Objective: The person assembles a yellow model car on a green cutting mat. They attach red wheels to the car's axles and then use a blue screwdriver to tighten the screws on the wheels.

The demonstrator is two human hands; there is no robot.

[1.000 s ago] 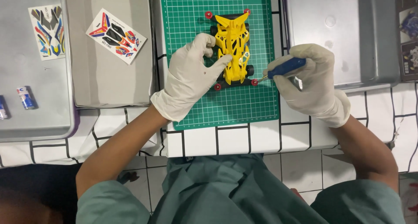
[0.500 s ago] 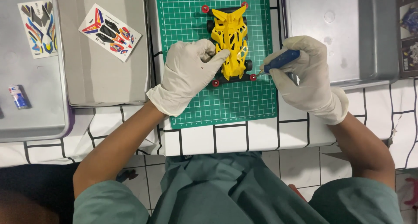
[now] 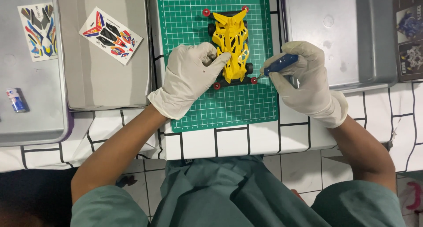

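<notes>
The head view looks down on a desk [image 3: 264, 143] covered by a white cloth with black grid lines, with grey trays at the left [image 3: 31, 121] and right [image 3: 348, 37] and a shallow grey box [image 3: 105, 81] between the left tray and a green cutting mat [image 3: 233, 103]. On the mat lies a yellow toy race car [image 3: 231, 46] with black wheels and small red rollers at its corners, nose pointing away from the person. The gloved left hand [image 3: 189, 77] rests on the car's left side, its grip closed on the body with the fingers touching the shell. The gloved right hand [image 3: 304, 77] has its grip closed around a blue screwdriver [image 3: 280, 65], whose tip sits by the rear right red roller. A sticker sheet [image 3: 111, 35] lies in the box, another [image 3: 37, 31] in the left tray, near a small battery [image 3: 16, 100].
</notes>
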